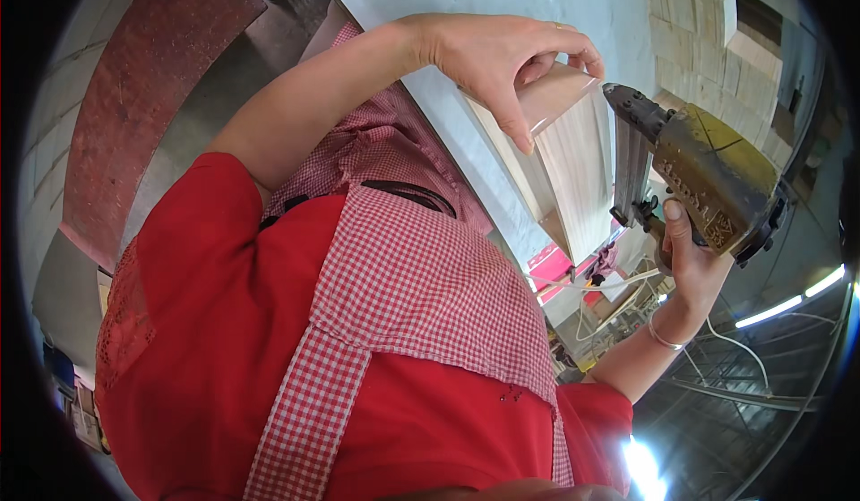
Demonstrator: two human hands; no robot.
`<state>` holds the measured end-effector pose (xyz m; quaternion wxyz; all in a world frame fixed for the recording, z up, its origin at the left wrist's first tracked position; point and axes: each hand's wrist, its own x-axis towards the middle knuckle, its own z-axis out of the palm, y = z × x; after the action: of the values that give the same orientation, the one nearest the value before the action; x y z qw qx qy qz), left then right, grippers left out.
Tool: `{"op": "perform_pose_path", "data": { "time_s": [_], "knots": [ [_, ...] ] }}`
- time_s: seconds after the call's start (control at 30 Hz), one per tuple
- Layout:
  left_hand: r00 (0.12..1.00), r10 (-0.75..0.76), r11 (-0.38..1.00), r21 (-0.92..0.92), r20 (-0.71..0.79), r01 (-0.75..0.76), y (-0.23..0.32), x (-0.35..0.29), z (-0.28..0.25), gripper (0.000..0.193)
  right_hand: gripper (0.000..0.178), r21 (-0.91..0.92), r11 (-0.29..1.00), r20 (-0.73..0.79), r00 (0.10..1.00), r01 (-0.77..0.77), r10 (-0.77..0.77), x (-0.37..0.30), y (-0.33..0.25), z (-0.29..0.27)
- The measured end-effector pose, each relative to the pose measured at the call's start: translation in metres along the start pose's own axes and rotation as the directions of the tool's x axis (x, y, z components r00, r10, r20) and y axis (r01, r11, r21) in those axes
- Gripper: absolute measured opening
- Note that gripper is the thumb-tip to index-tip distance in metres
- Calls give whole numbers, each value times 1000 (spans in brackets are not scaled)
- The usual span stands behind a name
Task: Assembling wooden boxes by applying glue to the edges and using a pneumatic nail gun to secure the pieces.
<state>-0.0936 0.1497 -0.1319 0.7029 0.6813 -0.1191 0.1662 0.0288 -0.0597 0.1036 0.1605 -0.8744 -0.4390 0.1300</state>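
Apparently, the wooden box (578, 174) is shaped, nailing unfinished. Left grip (502, 60) pinches its end board (557, 96); right grip (694, 268) clasps a nail gun (717, 161).

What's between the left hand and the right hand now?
In the head view, the wooden workpiece at the left hand, then the nail gun in the right hand.

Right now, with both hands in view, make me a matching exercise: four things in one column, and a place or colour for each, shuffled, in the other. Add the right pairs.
Things:
1. Nail gun
2. Pale wooden piece
3. Apron
4. Bracelet

Places or colours:
A. Red-and-white checked
B. Held in the right hand
C. Worn around the right wrist
D. Gripped by the left hand

Right pairs: 1-B, 2-D, 3-A, 4-C
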Motion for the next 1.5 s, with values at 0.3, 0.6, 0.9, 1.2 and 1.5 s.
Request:
{"op": "perform_pose_path", "data": {
  "time_s": [0.3,0.6,0.9,1.2,1.5],
  "knots": [
    [1000,-3,1000,0,1,3,3,-1,1,95,38,-26,979,109,973,-203,205,5,-7,-8],
    [1000,-16,998,58,-4,16,6,-8,0,98,30,-12,1000,85,996,-14,15,16,-1,0],
    [932,141,905,426,-335,16,-16,-20,37,86,30,47,998,120,992,28,-34,-1,0,-3],
    [847,186,818,556,-499,149,-24,13,57,54,42,-8,1000,203,979,28,-26,17,7,-15],
    [851,145,852,502,-504,152,-25,12,64,55,60,38,995,226,971,-89,78,13,0,-14]
  ]
}}
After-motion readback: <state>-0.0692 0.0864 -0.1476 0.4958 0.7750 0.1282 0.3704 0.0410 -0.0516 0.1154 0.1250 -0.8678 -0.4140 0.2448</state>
